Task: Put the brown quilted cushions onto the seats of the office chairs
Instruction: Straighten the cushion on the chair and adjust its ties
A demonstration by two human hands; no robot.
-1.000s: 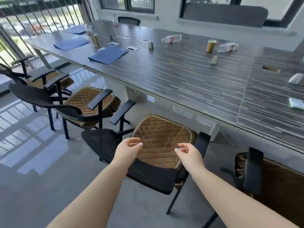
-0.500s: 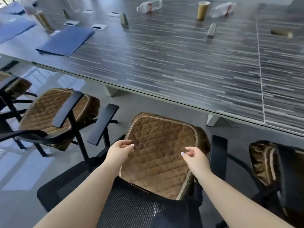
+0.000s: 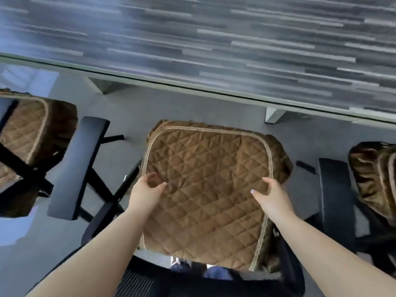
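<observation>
Both of my hands have dropped onto the brown quilted cushion (image 3: 205, 189) since half a second ago, when they hovered just above its near half, and my head has tipped down, so the bottles, cup and folders on the table have left my view. My left hand (image 3: 147, 189) now sits at nine o'clock on the cushion, thumb and fingers curled and pinching up a small fold of fabric. My right hand (image 3: 271, 196) sits at three o'clock, fingers hooked around the pale braided side edge. The two are well apart, one on each side.

This cushion lies flat on the seat of the black mesh office chair (image 3: 214, 284) in front of me, between its two black padded armrests (image 3: 78, 168), with the skirt draping over the far corners. I judge this seat as good as covered; what I am doing is squaring and smoothing it, and the hold on both sides lets me tug it towards six o'clock if it sits too far forward.

At nine o'clock a neighbouring chair carries another brown quilted cushion (image 3: 23, 129), and at three o'clock a third cushion (image 3: 372, 174) looks bunched rather than flat, so it may need attention next. At twelve o'clock runs the long grey streaked table (image 3: 214, 39).
</observation>
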